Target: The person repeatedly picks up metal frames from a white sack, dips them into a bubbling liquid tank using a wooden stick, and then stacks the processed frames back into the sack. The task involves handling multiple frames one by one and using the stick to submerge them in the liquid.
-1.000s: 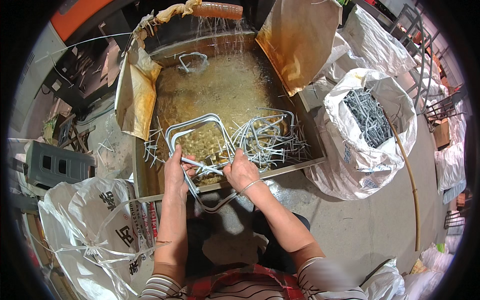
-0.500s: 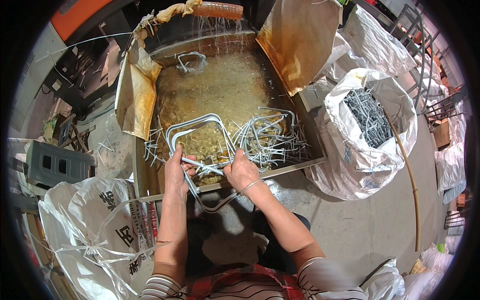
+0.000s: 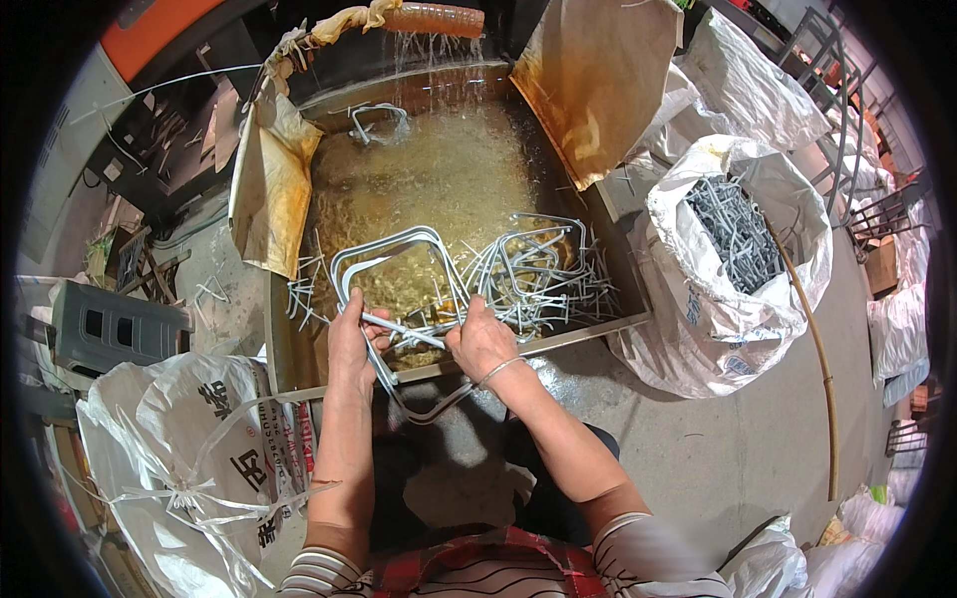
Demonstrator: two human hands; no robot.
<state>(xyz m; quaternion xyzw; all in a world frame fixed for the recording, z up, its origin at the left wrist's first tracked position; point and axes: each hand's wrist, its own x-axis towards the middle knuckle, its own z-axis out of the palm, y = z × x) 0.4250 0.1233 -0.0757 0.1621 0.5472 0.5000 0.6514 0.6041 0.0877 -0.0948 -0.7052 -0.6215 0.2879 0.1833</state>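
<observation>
Both hands grip a set of pale grey bent rods [image 3: 391, 239], curved into rounded loops and held over the near edge of a metal water tank [image 3: 446, 367]. My left hand [image 3: 351, 334] is closed round their left side, and my right hand [image 3: 482, 344] is closed round their right side. One loop hangs below the tank's rim, toward my knees. Beside my right hand, inside the tank, lies a tangled pile of similar grey rods [image 3: 543, 274]. At the tank's far left, another bent rod piece [image 3: 379, 122] sits partly in the cloudy yellowish water.
Water pours from an orange-brown pipe [image 3: 439, 20] at the back. Rust-stained sheets [image 3: 596, 85] flank the tank. To the right stands a white woven sack [image 3: 688, 299] full of short grey pieces [image 3: 736, 234], with a long stick [image 3: 819, 379] against it. A tied sack [image 3: 159, 429] and a grey-green plastic stool [image 3: 120, 327] are at left.
My hands and the rods stay nearly still. The water's ripples differ, and the rod piece at the far left of the tank shows slightly more above the water.
</observation>
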